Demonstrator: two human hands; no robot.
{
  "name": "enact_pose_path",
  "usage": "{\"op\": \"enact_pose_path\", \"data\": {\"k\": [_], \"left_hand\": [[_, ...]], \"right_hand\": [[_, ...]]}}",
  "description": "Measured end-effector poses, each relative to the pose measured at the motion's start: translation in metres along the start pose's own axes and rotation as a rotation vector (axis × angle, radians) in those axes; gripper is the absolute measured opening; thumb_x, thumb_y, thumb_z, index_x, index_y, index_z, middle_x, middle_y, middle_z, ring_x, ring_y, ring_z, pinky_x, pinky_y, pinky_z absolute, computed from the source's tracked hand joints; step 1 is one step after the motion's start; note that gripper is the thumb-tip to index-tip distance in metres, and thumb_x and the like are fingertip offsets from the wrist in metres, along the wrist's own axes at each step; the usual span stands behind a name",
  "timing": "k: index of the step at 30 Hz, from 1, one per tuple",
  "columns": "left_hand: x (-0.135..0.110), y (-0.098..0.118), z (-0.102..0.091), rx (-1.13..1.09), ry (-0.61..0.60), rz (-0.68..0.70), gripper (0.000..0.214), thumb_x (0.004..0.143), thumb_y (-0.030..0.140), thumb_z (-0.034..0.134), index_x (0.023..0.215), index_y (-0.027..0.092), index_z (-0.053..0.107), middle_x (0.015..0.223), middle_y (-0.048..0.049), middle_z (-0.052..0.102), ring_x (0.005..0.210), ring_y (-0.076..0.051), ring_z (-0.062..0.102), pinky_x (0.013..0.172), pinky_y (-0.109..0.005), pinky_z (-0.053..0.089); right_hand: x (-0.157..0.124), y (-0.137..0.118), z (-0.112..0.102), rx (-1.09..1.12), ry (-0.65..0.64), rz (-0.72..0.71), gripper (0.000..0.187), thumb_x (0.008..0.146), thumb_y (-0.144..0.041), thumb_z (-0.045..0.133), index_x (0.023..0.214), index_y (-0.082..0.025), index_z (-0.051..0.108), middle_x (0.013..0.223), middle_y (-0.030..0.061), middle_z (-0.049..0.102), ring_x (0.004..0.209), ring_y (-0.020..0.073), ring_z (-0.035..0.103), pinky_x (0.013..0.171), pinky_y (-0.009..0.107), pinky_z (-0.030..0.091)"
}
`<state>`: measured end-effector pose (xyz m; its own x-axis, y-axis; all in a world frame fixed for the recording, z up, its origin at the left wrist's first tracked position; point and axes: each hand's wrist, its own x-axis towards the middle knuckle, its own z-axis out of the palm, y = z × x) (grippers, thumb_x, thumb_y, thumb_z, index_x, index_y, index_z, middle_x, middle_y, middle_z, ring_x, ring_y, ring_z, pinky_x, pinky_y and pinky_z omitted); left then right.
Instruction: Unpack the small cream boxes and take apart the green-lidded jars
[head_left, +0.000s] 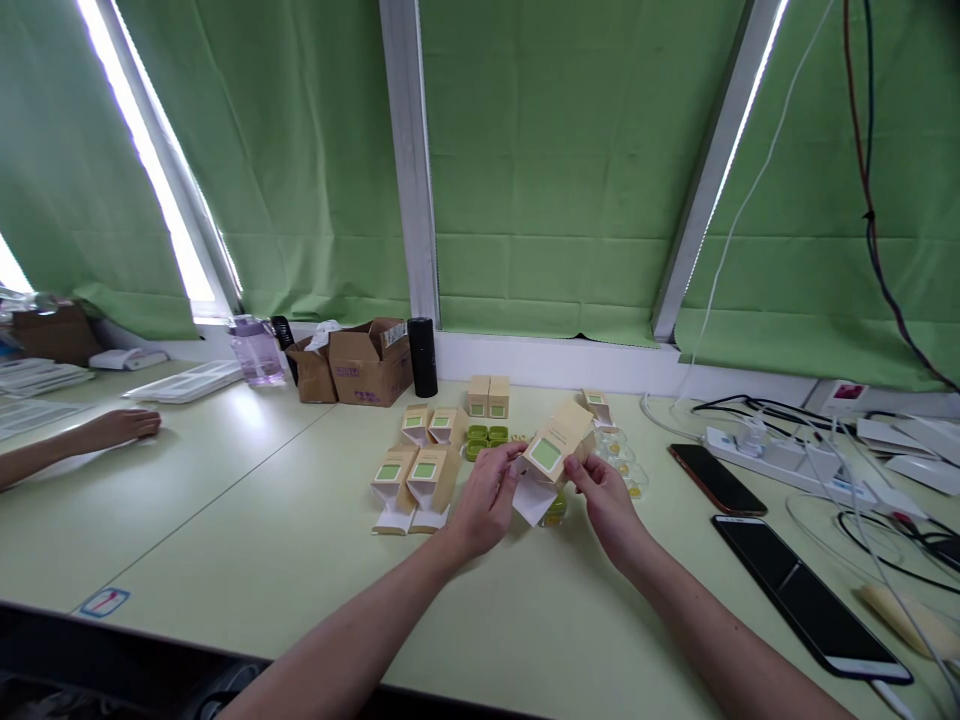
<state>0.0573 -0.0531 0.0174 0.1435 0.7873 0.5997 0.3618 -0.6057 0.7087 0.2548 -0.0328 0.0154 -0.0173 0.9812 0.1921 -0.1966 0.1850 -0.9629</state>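
Note:
Between my two hands a small cream carton [564,440] with a green square window is held tilted above the table, its white flap hanging down toward me. My left hand [484,497] grips its left side, and my right hand [606,500] pinches its lower right edge. Under the carton a green piece [555,512] shows in part. Left of my hands stand several cartons of the same kind [431,475], the front ones with flaps open. Green containers [486,438] sit just beyond my left hand. Clear plastic pieces with yellow bits [626,465] lie to the right.
Two closed cartons [489,396] stand farther back. Brown cardboard boxes [369,362], a black cylinder [423,357] and a purple bottle [256,350] line the wall. Phones [810,595], a power strip [787,468] and cables lie right. Another person's hand [120,430] rests at left.

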Motion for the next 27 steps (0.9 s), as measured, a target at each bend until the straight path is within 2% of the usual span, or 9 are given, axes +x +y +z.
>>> {"op": "enact_pose_path", "data": {"k": [4, 9, 11, 14, 17, 20, 22, 27], "left_hand": [[0.000, -0.002, 0.002, -0.055, -0.006, -0.013, 0.038, 0.104, 0.042, 0.049, 0.133, 0.021, 0.063, 0.125, -0.0142, 0.068, 0.115, -0.030, 0.061, 0.103, -0.046, 0.049], [0.000, -0.004, 0.008, -0.157, -0.012, -0.052, 0.043, 0.100, 0.041, 0.060, 0.138, 0.022, 0.058, 0.133, -0.0155, 0.064, 0.122, -0.030, 0.062, 0.106, -0.046, 0.050], [0.000, -0.004, 0.009, -0.153, -0.011, -0.055, 0.044, 0.097, 0.038, 0.066, 0.137, 0.023, 0.058, 0.136, -0.0155, 0.063, 0.126, -0.031, 0.060, 0.109, -0.049, 0.048], [0.000, -0.004, 0.009, -0.135, -0.029, -0.061, 0.054, 0.090, 0.033, 0.075, 0.139, 0.024, 0.056, 0.140, -0.0148, 0.061, 0.130, -0.032, 0.058, 0.112, -0.052, 0.046], [0.000, -0.002, 0.009, -0.168, -0.044, -0.072, 0.061, 0.086, 0.032, 0.079, 0.142, 0.025, 0.054, 0.142, -0.0143, 0.060, 0.132, -0.032, 0.056, 0.114, -0.053, 0.044], [0.000, 0.003, 0.007, -0.261, -0.068, -0.096, 0.055, 0.091, 0.039, 0.074, 0.140, 0.023, 0.055, 0.141, -0.0155, 0.060, 0.131, -0.032, 0.058, 0.113, -0.050, 0.045], [0.001, 0.006, 0.006, -0.356, -0.093, -0.123, 0.049, 0.095, 0.044, 0.068, 0.137, 0.022, 0.057, 0.139, -0.0151, 0.062, 0.127, -0.031, 0.060, 0.108, -0.045, 0.048], [0.005, 0.006, 0.005, -0.594, -0.118, -0.235, 0.048, 0.090, 0.051, 0.074, 0.126, 0.021, 0.065, 0.123, -0.0113, 0.071, 0.113, -0.027, 0.066, 0.093, -0.035, 0.052]], "right_hand": [[0.001, 0.001, -0.002, -0.012, 0.014, 0.011, 0.055, 0.068, -0.072, 0.082, 0.087, -0.021, 0.074, 0.082, 0.0070, 0.078, 0.085, 0.0278, 0.070, 0.072, 0.036, 0.055], [-0.001, -0.002, 0.001, 0.029, -0.037, -0.005, 0.061, 0.070, -0.071, 0.083, 0.106, -0.023, 0.074, 0.100, 0.0104, 0.081, 0.094, 0.0296, 0.073, 0.083, 0.040, 0.058], [-0.002, -0.003, 0.003, 0.051, -0.052, -0.010, 0.063, 0.068, -0.071, 0.084, 0.109, -0.024, 0.074, 0.103, 0.0112, 0.081, 0.097, 0.0303, 0.074, 0.087, 0.042, 0.058], [-0.002, -0.004, 0.003, 0.032, -0.066, -0.004, 0.063, 0.066, -0.075, 0.083, 0.102, -0.024, 0.076, 0.100, 0.0118, 0.081, 0.097, 0.0315, 0.074, 0.085, 0.042, 0.058], [-0.002, -0.004, 0.001, -0.014, -0.059, 0.010, 0.061, 0.066, -0.079, 0.079, 0.089, -0.023, 0.078, 0.088, 0.0104, 0.080, 0.089, 0.0310, 0.073, 0.078, 0.040, 0.058], [-0.001, -0.003, -0.001, -0.012, -0.034, 0.031, 0.057, 0.067, -0.078, 0.079, 0.077, -0.022, 0.077, 0.076, 0.0073, 0.077, 0.076, 0.0267, 0.069, 0.073, 0.037, 0.056], [-0.001, -0.002, -0.002, 0.001, -0.025, 0.036, 0.056, 0.067, -0.077, 0.080, 0.075, -0.022, 0.077, 0.074, 0.0064, 0.077, 0.073, 0.0251, 0.067, 0.071, 0.036, 0.055], [0.000, 0.000, -0.003, 0.038, -0.048, 0.042, 0.057, 0.069, -0.073, 0.081, 0.088, -0.020, 0.081, 0.092, 0.0102, 0.081, 0.083, 0.0277, 0.071, 0.077, 0.039, 0.056]]}}
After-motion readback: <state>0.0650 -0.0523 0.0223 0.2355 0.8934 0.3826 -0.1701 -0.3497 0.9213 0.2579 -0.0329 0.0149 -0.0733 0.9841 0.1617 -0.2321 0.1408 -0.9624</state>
